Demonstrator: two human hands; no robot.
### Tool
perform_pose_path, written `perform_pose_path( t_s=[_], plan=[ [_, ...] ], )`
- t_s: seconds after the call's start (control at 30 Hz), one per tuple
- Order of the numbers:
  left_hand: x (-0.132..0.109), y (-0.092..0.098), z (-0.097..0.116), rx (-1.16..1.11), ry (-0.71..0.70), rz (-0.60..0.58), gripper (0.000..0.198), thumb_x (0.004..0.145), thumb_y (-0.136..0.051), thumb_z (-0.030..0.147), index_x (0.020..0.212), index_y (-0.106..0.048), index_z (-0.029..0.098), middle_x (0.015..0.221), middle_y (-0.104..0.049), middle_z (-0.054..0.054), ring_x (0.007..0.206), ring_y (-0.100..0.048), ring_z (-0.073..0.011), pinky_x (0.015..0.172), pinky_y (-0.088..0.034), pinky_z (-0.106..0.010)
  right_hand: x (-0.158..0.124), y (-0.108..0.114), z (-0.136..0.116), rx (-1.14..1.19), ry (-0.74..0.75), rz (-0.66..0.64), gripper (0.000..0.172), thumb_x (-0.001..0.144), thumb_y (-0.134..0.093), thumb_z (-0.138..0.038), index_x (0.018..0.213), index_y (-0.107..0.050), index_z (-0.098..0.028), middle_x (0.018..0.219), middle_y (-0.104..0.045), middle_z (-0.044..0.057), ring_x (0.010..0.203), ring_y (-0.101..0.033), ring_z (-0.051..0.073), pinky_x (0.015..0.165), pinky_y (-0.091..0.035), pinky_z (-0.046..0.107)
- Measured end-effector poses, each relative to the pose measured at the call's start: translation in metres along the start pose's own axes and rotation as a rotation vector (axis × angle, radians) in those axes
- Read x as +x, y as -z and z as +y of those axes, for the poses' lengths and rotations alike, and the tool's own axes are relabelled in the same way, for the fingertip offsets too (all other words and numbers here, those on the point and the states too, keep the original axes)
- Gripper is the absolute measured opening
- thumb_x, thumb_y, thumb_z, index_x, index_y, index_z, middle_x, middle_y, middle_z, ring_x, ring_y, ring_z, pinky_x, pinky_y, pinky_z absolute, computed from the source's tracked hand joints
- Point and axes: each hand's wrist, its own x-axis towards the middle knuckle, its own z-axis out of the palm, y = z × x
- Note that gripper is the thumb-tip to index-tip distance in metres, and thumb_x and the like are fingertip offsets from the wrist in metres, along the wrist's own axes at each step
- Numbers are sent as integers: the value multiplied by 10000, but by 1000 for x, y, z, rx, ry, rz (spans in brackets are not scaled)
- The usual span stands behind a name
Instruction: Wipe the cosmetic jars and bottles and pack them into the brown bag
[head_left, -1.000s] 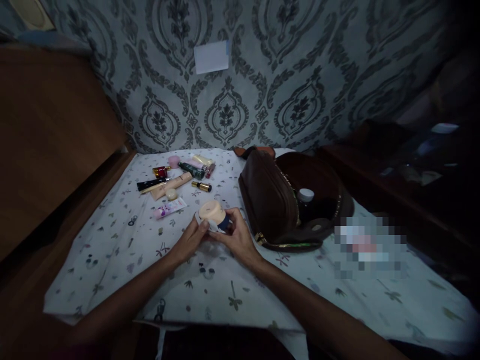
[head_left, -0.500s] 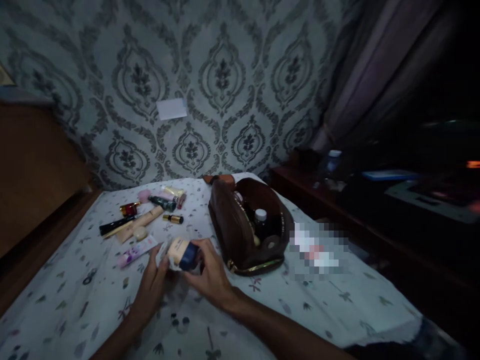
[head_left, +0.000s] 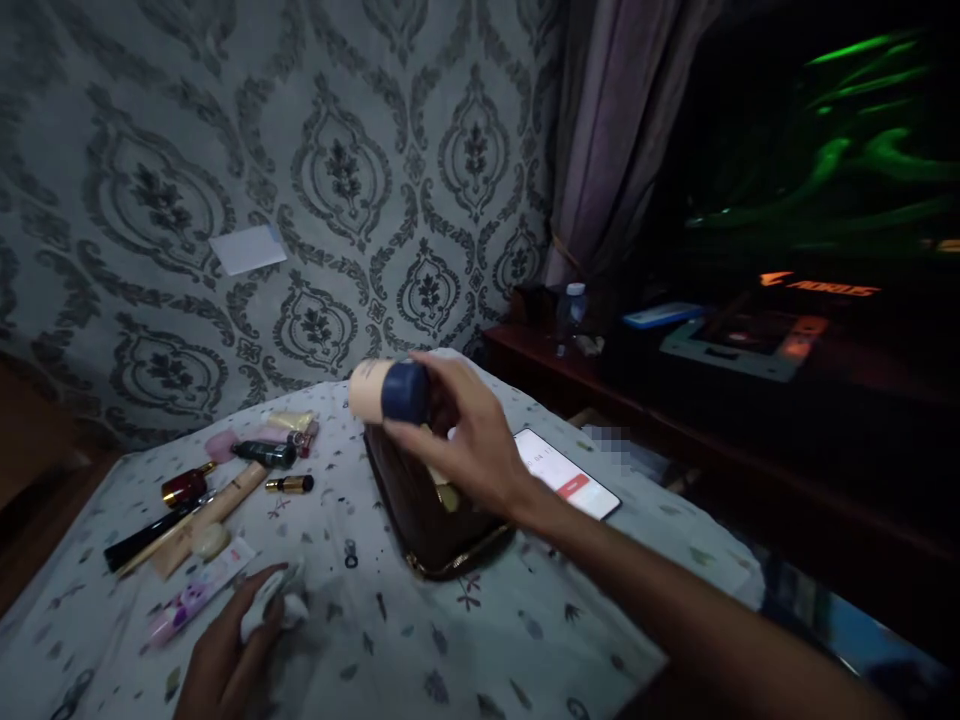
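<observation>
My right hand (head_left: 472,430) grips a small jar (head_left: 369,390) by its dark blue lid, the cream-coloured body pointing left. It is held above a brown zippered bag (head_left: 409,500), which stands unzipped on the patterned cloth; hand and jar hide much of its opening. Lower left, my left hand (head_left: 225,650) is closed around a crumpled white wipe or tissue (head_left: 281,600). Just beyond that hand lies a pink and white tube (head_left: 199,590). Beside the tube are a round cream-coloured item (head_left: 211,541) and a long beige tube (head_left: 232,495).
Several cosmetics lie at the left, among them a red bottle (head_left: 185,487), a dark green tube (head_left: 262,453) and a black-and-gold lipstick (head_left: 289,484). Right of the bag rests a lit phone (head_left: 577,480). A dark wooden desk (head_left: 517,350) with a plastic bottle (head_left: 572,310) stands behind.
My right hand has lifted the jar up and over the bag, away from my left hand. The left hand keeps the white wipe, lower down. The view has turned right.
</observation>
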Motion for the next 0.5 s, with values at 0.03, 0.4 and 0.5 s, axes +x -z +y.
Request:
perform_pose_path(
  t_s=[0.03, 0.4, 0.5],
  plan=[
    [3, -1, -4, -31, 16, -1, 274, 774, -534, 607, 992, -662, 501, 1060, -729, 105, 1055, -664, -343, 907, -535, -461, 15, 6, 10, -80, 10, 1, 550, 781, -695, -365, 1293, -541, -240, 1207, -566, 81, 1066, -578, 257, 923, -485, 394],
    [17, 1, -30, 19, 43, -89, 244, 742, -589, 572, 971, -668, 546, 1055, -727, 137, 1040, -679, -318, 917, -549, -456, 93, -24, 69, -785, -107, -757, 379, 743, -706, -380, 1043, -684, -150, 1029, -700, 108, 915, -667, 251, 704, -464, 268],
    [19, 2, -33, 8, 30, -111, 259, 714, -616, 569, 965, -678, 547, 1043, -731, 147, 1039, -680, -328, 891, -560, -451, 99, -37, 79, -805, -162, -848, 332, 706, -733, -323, 987, -724, -146, 958, -727, 99, 856, -689, 239, 658, -462, 252]
  ],
)
